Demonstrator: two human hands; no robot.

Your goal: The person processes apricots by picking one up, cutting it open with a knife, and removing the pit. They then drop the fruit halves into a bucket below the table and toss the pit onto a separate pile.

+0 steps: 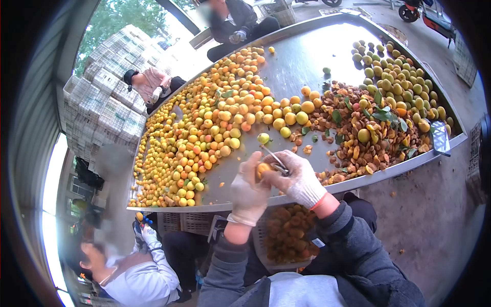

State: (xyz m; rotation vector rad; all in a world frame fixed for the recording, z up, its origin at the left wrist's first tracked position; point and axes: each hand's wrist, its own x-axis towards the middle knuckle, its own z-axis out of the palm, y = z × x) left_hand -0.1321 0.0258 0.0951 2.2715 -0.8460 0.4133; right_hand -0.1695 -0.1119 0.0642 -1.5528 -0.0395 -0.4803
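My left hand, in a whitish glove, is closed around an orange-yellow apricot over the near edge of the metal table. My right hand, gloved with a knitted cuff, grips a slim shiny metal hand tool with what look like two narrow arms. Its working end is close to the apricot, partly covered by my fingers. Beneath my hands, a crate of halved apricots sits between my knees. Two greenish-yellow apricots lie just beyond my hands.
Whole apricots cover the table's left side. To the right are a heap of brown pits and scraps with leaves, and greener apricots. A co-worker sits at left; others sit across the table. Stacked crates stand behind.
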